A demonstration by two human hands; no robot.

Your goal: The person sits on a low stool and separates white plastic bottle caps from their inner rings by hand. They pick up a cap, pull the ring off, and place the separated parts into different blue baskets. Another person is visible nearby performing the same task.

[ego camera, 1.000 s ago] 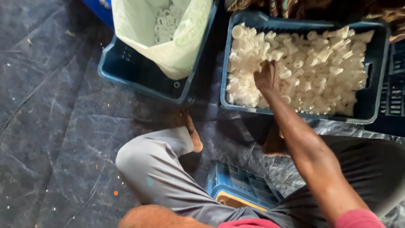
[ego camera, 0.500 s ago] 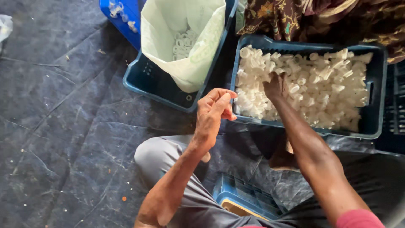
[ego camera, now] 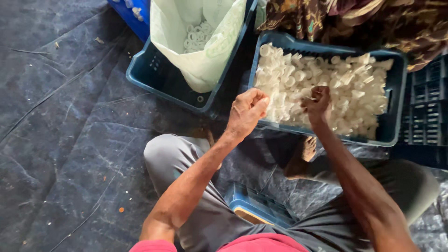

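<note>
- Landmark: a dark blue crate [ego camera: 394,100] filled with small white plastic pieces [ego camera: 347,88], set on a dark tarpaulin [ego camera: 60,140] in front of the seated person.
- The right hand [ego camera: 318,103] is inside the crate, over its near middle part, fingers curled into a loose fist among the white pieces. Contact with the pieces is evident; whether any piece is actually clasped cannot be told.
- The left hand [ego camera: 247,112] hovers at the crate's near left corner, over the rim, closed into a fist with thumb pressed against the fingers. What it encloses, if anything, is hidden.
- To the left of the crate stands a second blue crate [ego camera: 163,81] holding a pale green plastic bag [ego camera: 205,60], its mouth open; white ring-shaped pieces [ego camera: 198,35] lie inside the bag.
- Beyond the crate, at its far edge, brown patterned cloth [ego camera: 373,23] is visible.
- To the right of the crate, a dark latticed crate [ego camera: 427,107] stands against it.
- On the near side of the crate, the person's legs in grey trousers [ego camera: 186,163] are folded, with a bare foot [ego camera: 305,151] just below the near rim and a low blue stool [ego camera: 254,205] beneath the person.
</note>
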